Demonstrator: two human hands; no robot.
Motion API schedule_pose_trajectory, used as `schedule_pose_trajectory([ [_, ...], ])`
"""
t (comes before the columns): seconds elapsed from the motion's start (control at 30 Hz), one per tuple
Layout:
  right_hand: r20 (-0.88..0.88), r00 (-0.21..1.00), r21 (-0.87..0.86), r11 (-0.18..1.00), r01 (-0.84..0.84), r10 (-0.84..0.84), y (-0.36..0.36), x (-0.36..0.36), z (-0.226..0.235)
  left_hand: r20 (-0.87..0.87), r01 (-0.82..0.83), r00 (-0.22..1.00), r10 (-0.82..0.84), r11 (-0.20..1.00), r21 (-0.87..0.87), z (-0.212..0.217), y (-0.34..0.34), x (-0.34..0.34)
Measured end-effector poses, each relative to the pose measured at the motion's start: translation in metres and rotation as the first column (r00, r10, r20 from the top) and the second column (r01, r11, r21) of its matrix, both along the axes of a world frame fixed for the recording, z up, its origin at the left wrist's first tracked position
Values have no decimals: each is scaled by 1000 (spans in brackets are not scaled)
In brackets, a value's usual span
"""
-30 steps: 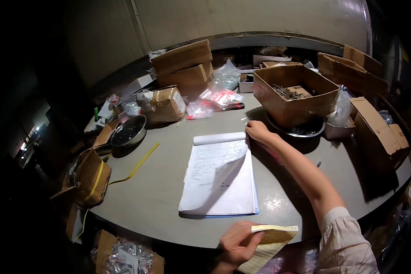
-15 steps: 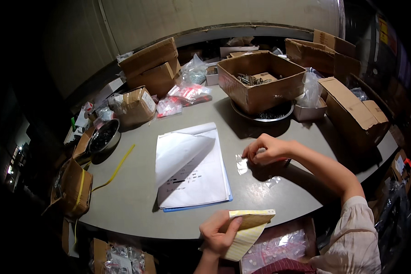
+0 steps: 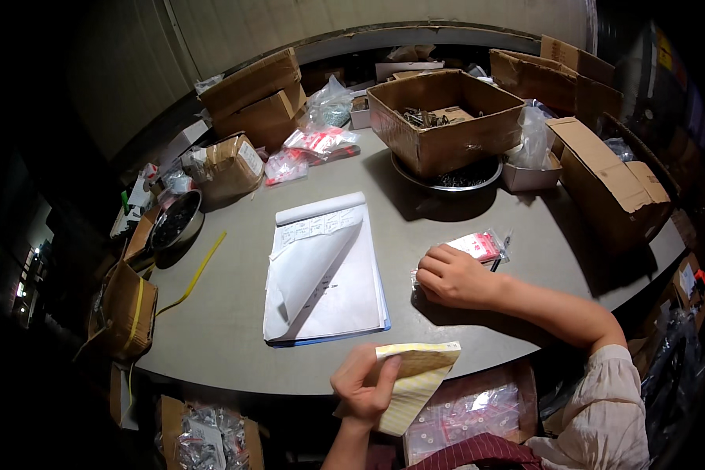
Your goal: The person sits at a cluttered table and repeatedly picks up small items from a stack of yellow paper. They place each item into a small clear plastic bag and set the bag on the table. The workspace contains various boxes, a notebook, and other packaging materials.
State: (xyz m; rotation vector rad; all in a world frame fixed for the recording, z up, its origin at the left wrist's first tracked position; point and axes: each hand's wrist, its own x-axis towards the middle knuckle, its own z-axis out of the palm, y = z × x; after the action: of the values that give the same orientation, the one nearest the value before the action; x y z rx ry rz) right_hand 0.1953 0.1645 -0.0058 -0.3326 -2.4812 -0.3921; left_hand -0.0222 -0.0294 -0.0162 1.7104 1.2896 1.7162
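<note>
My left hand is closed around a folded yellow-and-white striped paper sheet, held just off the table's near edge. On the table, my right hand has its fingers curled down over a small clear plastic bag with red-and-white printing. The bag's printed end sticks out beyond the knuckles; the fingertips and whatever lies under them are hidden. Left of that hand lies a pad of white papers on a blue backing, its top sheet folded over and showing some handwriting.
A cardboard box of metal parts rests on a steel bowl of dark pieces. More boxes stand at right. At left are another bowl, a yellow strap and a taped package. Below the near edge sits a box of clear bags.
My right hand has come down over the bag, whose red-and-white end now shows. The left hand still holds the striped sheet. The pad's top sheet has lifted and curled more. The view has shifted slightly.
</note>
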Motion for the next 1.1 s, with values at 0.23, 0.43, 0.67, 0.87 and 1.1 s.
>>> schedule_pose_trajectory([
  [0.23,95,990,-359,931,-68,109,-17,26,30,31,16,999,-15,999,-45,0,1,2],
  [0.43,-157,983,-774,607,-180,91,-65,39,59,49,-37,998,39,998,-45,-3,-3,1],
  [0.67,-40,991,-868,487,-98,128,-100,45,54,51,-12,999,14,999,-41,0,0,3],
  [0.87,-100,990,-786,601,-141,102,-103,39,51,-15,-33,999,33,999,-12,2,1,2],
  [1.1,-51,997,-858,508,-71,53,-109,43,51,22,-27,999,28,999,-31,4,1,5],
])
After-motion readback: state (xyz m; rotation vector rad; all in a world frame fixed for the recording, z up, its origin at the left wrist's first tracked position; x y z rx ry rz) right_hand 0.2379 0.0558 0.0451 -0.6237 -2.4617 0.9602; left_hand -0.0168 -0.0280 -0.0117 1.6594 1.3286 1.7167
